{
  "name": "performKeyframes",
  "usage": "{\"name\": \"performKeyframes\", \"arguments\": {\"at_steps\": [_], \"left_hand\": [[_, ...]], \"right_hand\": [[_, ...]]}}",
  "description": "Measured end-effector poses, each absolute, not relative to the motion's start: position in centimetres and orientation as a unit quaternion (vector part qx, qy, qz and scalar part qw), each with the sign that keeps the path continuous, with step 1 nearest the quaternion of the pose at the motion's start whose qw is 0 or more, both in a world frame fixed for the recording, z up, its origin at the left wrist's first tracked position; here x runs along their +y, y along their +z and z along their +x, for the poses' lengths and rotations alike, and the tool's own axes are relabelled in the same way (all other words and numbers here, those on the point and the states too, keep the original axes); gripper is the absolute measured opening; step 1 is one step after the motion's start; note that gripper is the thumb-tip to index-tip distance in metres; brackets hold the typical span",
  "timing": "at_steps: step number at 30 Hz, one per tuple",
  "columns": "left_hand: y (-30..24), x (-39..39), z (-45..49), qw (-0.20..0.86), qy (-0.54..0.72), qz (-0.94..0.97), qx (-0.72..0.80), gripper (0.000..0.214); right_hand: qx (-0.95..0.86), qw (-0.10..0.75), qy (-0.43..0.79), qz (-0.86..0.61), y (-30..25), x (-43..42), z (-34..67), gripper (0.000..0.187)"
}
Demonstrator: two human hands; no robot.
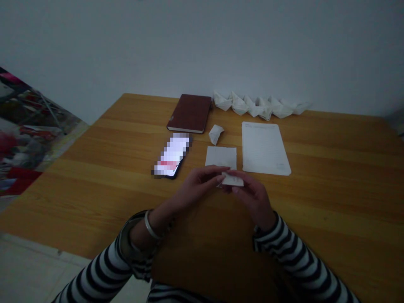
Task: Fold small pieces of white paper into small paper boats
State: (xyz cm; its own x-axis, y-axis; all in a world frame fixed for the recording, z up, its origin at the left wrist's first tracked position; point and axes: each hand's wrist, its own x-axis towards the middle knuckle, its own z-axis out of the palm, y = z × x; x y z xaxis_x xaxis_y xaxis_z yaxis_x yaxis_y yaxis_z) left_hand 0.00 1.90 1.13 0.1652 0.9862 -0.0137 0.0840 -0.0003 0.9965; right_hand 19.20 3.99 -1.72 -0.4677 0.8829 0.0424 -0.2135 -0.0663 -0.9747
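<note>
Between my two hands is a small folded piece of white paper [234,180]. My left hand [205,180] pinches its left end between thumb and fingers. My right hand [253,192] grips it from the right, thumb below and fingers behind. Just beyond my fingertips a square sheet of lined paper [221,156] lies flat on the table, its near part hidden by my hands. Farther back sits a small folded paper piece [216,134].
A lit phone [173,155] lies left of my hands, with a brown notebook [191,112] behind it. Lined sheets [265,147] lie at the right. Several folded paper shapes [257,106] stand in a row along the wall. The wooden table [94,176] ends at the left.
</note>
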Motion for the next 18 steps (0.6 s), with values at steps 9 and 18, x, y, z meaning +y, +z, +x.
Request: {"name": "performKeyframes", "arguments": {"at_steps": [9, 18], "left_hand": [[0.9, 1.7, -0.3, 0.403, 0.434, 0.625, 0.508, 0.036], [1.1, 0.8, 0.9, 0.308, 0.475, 0.608, 0.556, 0.008]], "right_hand": [[-0.637, 0.415, 0.553, -0.341, -2.2, 4.1, 19.4, 0.028], [-0.588, 0.461, 0.536, -0.393, -1.8, 3.5, 19.1, 0.012]]}}
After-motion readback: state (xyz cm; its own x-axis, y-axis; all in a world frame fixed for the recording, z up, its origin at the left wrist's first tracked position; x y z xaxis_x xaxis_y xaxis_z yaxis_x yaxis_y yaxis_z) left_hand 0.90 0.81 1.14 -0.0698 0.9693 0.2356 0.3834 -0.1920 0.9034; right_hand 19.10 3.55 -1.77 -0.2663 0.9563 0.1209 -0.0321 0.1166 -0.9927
